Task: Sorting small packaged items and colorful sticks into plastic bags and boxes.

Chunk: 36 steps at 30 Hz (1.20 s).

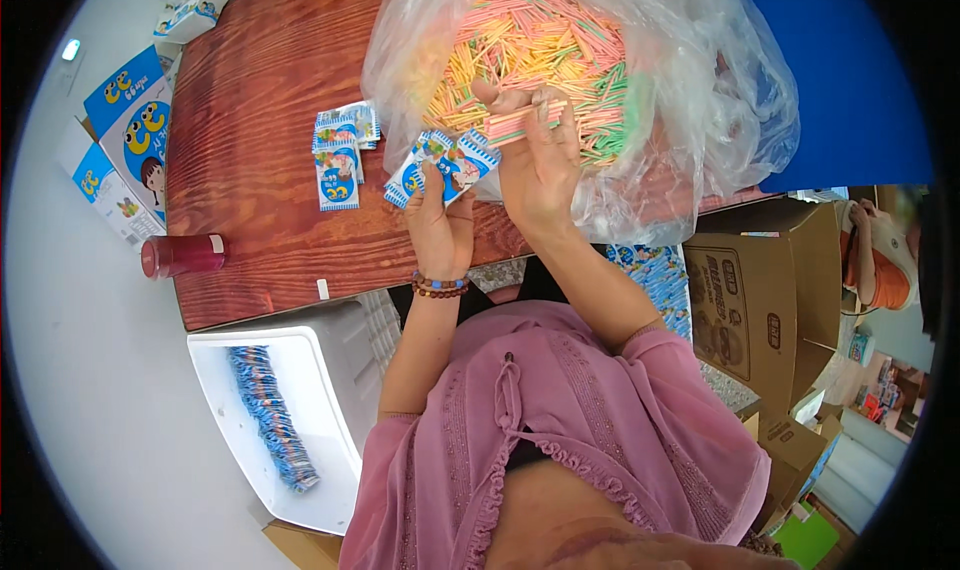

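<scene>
Pinched in my left hand (440, 230) are a few small blue-and-white packets (468, 162), fanned out over the table's front part. To their right, my right hand (543, 175) is closed round a small bunch of thin pink and pale yellow candy sticks (512, 124), palm up. The bunch lies close beside the packets' upper edge; I cannot tell whether they touch. Behind my right hand, a large clear plastic bag (735, 120) lies opened around a heap of loose pink, yellow and green candy sticks (540, 30). More packets (340, 178) are stacked on the table left of my hands.
The reddish wooden table (260, 90) has a red lidded jar (190, 256) at its left edge. A white tub (330, 355) with rows of packets stands below. Printed blue-white cartons (140, 120) are at left; a large cardboard box (750, 300) stands right, near more packets (650, 280).
</scene>
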Each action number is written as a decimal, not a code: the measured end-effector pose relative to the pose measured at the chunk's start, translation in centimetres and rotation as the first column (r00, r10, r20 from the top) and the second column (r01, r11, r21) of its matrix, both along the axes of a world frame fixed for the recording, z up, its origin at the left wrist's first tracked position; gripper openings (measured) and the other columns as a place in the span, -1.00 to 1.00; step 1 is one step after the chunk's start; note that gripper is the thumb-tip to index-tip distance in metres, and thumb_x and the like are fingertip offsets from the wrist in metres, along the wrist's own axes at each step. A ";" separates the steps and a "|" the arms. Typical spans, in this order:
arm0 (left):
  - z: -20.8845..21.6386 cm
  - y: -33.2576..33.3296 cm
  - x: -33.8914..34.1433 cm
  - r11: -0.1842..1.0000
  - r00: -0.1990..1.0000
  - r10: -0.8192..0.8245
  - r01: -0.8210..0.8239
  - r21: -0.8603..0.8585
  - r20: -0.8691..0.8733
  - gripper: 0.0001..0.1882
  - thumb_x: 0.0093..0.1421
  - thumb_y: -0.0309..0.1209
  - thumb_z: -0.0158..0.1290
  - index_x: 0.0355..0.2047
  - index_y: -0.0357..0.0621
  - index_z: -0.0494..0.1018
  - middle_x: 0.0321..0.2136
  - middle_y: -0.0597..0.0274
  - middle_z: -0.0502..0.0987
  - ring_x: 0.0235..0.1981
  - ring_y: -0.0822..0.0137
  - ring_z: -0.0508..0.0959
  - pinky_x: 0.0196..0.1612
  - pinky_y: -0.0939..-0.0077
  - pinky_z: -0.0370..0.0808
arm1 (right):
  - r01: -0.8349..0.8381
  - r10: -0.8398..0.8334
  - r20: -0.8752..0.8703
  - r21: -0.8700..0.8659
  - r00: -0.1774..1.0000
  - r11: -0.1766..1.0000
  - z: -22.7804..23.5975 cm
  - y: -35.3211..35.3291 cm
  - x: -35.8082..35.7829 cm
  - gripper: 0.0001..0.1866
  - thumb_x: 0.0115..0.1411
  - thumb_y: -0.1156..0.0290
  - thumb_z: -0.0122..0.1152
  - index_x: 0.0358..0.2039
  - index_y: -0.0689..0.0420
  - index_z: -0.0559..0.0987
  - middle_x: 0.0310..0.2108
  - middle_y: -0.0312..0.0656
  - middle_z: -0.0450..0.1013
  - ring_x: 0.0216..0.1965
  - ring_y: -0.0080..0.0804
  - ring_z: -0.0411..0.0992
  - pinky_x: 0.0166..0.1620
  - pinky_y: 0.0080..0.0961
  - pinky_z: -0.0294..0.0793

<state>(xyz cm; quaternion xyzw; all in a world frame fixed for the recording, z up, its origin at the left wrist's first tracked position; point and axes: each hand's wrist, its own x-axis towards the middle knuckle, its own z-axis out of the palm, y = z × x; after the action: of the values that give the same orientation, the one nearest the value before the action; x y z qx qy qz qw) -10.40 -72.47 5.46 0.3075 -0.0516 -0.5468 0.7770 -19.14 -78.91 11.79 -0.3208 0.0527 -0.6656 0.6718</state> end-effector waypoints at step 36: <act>-0.6 1.9 6.3 0.929 0.968 0.131 -0.195 -0.313 -0.214 -0.59 0.27 -0.17 0.04 0.03 -0.12 0.35 -0.04 0.23 0.49 -0.01 0.30 0.47 0.07 0.24 0.45 | -0.356 -0.457 -0.813 -0.572 0.360 0.739 0.1 0.0 4.8 -0.84 0.12 0.45 0.23 -0.30 0.24 0.62 -0.25 -0.12 0.50 -0.19 -0.24 0.44 -0.12 -0.43 0.41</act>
<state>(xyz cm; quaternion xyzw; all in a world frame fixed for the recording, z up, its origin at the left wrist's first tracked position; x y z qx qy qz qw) -4.11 -70.56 4.86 0.1219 -0.0430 -0.4904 0.8618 -14.38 -78.89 11.87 -0.8538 0.1896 -0.3546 0.3308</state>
